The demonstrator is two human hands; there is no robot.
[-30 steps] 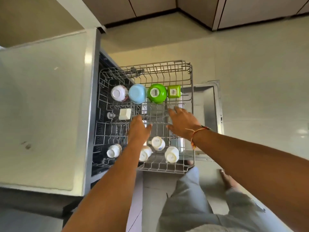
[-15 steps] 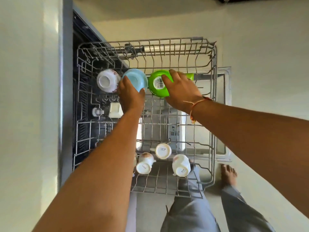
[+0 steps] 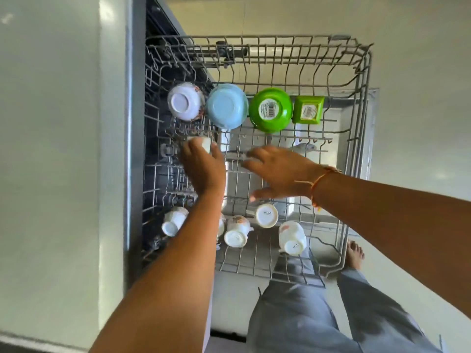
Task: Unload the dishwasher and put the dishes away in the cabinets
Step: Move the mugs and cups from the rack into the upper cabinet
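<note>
Left grip [image 3: 201, 169]: closed on a small white container [image 3: 201, 143] at the middle left of the rack [image 3: 280, 43]. Fingers and thumb are seen on either side of it; the outline is blurred. Right grip [image 3: 277, 171]: spread wide, palm down, nothing held, over the rack's middle wires. Nearest row: four white cups [image 3: 237, 231] are seen tilted, bases toward the camera; a fifth is mostly hidden by the left forearm. Far row, upside down, left to right: patterned white bowl [image 3: 186, 101], blue bowl [image 3: 226, 105], green bowl [image 3: 270, 109], square green tub [image 3: 308, 109], set close side by side. The rack is drawn out of the dishwasher [image 3: 158, 29] beside the bench [image 3: 51, 123].
</note>
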